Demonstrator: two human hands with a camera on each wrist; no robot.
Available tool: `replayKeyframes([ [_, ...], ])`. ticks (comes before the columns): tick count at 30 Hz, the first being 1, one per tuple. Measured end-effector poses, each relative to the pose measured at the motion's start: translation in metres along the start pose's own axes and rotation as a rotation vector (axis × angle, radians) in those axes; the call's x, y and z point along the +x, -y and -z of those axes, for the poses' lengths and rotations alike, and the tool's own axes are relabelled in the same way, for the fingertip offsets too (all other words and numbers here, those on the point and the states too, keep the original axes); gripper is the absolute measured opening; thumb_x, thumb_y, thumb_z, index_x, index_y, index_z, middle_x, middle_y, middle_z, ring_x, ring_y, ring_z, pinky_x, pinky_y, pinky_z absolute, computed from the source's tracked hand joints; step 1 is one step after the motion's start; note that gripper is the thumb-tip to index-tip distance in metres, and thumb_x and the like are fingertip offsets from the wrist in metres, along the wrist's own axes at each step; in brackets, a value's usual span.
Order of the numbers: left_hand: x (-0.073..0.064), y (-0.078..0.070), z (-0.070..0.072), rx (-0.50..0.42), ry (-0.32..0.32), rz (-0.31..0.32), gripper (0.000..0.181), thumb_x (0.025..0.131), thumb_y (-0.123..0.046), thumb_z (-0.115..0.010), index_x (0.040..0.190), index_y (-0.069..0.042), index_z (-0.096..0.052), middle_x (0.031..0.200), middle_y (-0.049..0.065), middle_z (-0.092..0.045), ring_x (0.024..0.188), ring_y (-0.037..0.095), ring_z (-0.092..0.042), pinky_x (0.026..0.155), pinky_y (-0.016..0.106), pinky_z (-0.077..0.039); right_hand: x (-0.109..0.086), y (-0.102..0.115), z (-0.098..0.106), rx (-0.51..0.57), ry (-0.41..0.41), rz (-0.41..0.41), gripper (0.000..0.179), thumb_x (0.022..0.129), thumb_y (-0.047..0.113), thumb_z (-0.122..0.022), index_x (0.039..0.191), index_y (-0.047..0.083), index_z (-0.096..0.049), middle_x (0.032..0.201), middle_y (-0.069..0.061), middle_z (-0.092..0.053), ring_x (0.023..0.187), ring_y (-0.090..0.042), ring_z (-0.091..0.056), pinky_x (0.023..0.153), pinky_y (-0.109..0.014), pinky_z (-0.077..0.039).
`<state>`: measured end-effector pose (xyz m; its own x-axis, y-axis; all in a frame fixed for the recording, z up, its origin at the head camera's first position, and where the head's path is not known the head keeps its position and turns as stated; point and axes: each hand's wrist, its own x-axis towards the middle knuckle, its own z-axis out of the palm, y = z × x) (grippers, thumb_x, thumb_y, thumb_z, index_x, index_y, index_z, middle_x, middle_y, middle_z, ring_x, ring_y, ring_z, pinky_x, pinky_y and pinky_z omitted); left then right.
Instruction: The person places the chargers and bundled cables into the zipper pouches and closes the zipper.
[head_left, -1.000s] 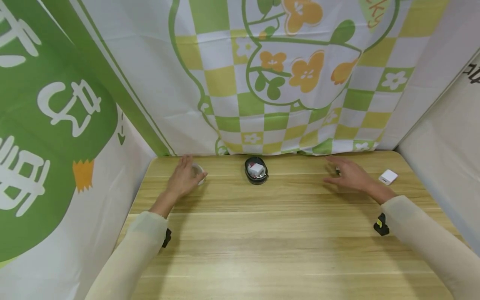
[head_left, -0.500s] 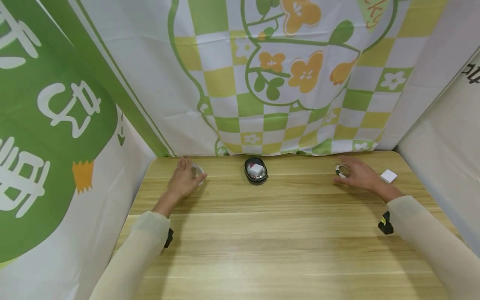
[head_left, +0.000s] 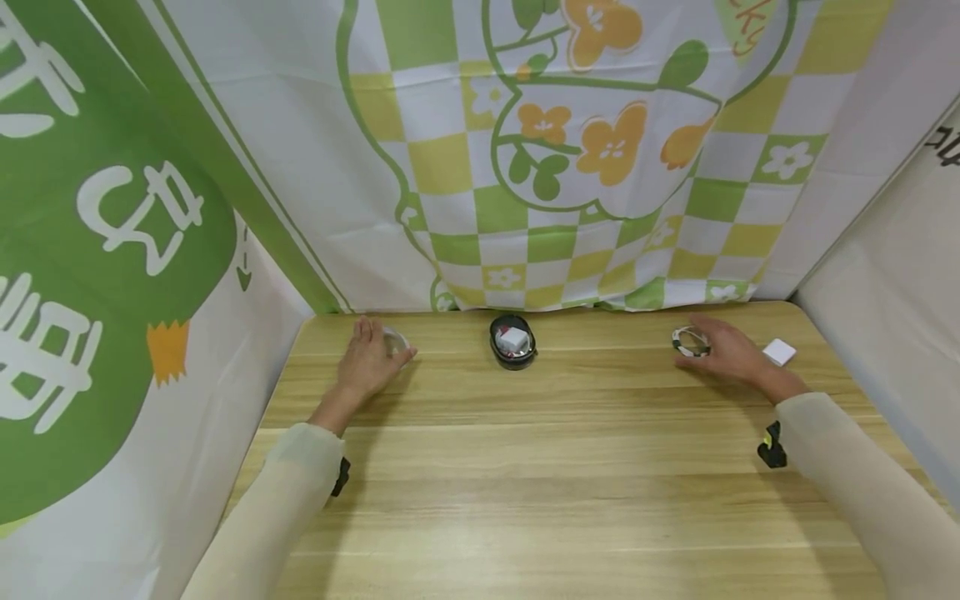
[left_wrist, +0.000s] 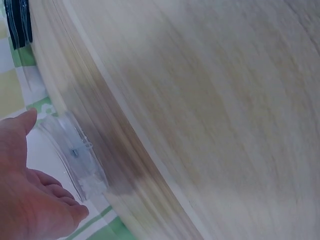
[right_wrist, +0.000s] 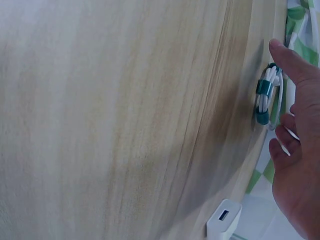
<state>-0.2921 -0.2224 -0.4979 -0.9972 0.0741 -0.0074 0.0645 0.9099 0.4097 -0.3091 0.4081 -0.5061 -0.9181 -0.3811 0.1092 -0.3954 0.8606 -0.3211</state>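
My left hand (head_left: 367, 358) is spread around a clear plastic case (left_wrist: 77, 155) near the table's back left corner. In the left wrist view its thumb and fingers lie apart on either side of the case, and the palm hides part of it in the head view. At the back right, a white cable coiled with dark green ties (right_wrist: 265, 95) lies on the table. Beside it is my right hand (head_left: 723, 350), thumb extended and fingers loosely bent, with a gap to the coil. A white charger plug (head_left: 778, 352) lies to the right of that hand.
A small black oval case (head_left: 512, 342) with a white charger visible in it stands at the back middle of the wooden table (head_left: 525, 467). Patterned cloth (head_left: 600, 242) hangs along the back edge; more cloth flanks both sides.
My right hand has drawn back to the right, leaving the coiled cable in view on the table; earlier it was mostly hidden by the fingers. The left hand has barely moved.
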Motion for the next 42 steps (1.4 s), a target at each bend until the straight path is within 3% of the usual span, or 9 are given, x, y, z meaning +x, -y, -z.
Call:
replayKeyframes([
  [8,-0.001,-0.005,-0.002,-0.019,0.000,0.032,0.102,0.105,-0.050,-0.060,0.158,0.022,-0.011,0.166,0.043,-0.004,0.159,0.053,-0.004,0.131,0.059,-0.009,-0.001,-0.008,-0.005,0.041,0.012,-0.001,0.090,0.091,0.034,-0.085,0.151,-0.018,-0.042,0.141,-0.041,-0.055,0.127,-0.058,-0.056,0.105,-0.070,-0.047],
  [14,-0.001,-0.004,-0.005,-0.016,-0.028,0.021,0.099,0.105,-0.047,-0.062,0.156,0.025,-0.016,0.165,0.045,-0.010,0.158,0.055,-0.008,0.131,0.059,-0.012,-0.001,-0.009,-0.005,0.049,0.028,-0.016,0.090,0.093,0.035,-0.083,0.153,-0.017,-0.040,0.148,-0.042,-0.049,0.132,-0.060,-0.051,0.109,-0.070,-0.044],
  [24,-0.003,-0.003,-0.007,-0.032,-0.036,0.000,0.096,0.106,-0.043,-0.062,0.155,0.026,-0.018,0.165,0.045,-0.012,0.158,0.055,-0.008,0.129,0.062,-0.015,-0.001,-0.012,-0.006,0.051,0.023,-0.006,0.076,0.096,0.027,-0.080,0.148,-0.017,-0.046,0.144,-0.041,-0.053,0.131,-0.060,-0.052,0.108,-0.070,-0.044],
  [31,-0.004,-0.003,-0.009,-0.029,-0.005,-0.009,0.097,0.106,-0.046,-0.062,0.156,0.024,-0.017,0.166,0.044,-0.010,0.159,0.053,-0.006,0.128,0.063,-0.016,-0.001,-0.011,-0.005,0.056,0.003,-0.005,0.069,0.095,0.024,-0.081,0.143,-0.017,-0.053,0.140,-0.040,-0.057,0.128,-0.060,-0.054,0.106,-0.070,-0.045],
  [36,-0.005,-0.006,-0.011,-0.044,0.032,-0.037,0.096,0.107,-0.045,-0.060,0.156,0.024,-0.015,0.167,0.042,-0.008,0.160,0.051,-0.004,0.130,0.061,-0.011,0.000,-0.012,-0.007,0.027,-0.005,-0.005,0.066,0.095,0.026,-0.081,0.140,-0.016,-0.057,0.136,-0.038,-0.061,0.125,-0.058,-0.058,0.104,-0.069,-0.048],
  [42,-0.003,-0.008,-0.016,-0.050,0.054,-0.114,0.091,0.107,-0.041,-0.059,0.157,0.023,-0.018,0.167,0.041,-0.012,0.161,0.050,-0.005,0.131,0.059,-0.009,0.000,-0.012,-0.007,0.003,-0.001,-0.008,0.065,0.096,0.029,-0.080,0.140,-0.015,-0.058,0.135,-0.038,-0.062,0.122,-0.058,-0.060,0.102,-0.068,-0.049],
])
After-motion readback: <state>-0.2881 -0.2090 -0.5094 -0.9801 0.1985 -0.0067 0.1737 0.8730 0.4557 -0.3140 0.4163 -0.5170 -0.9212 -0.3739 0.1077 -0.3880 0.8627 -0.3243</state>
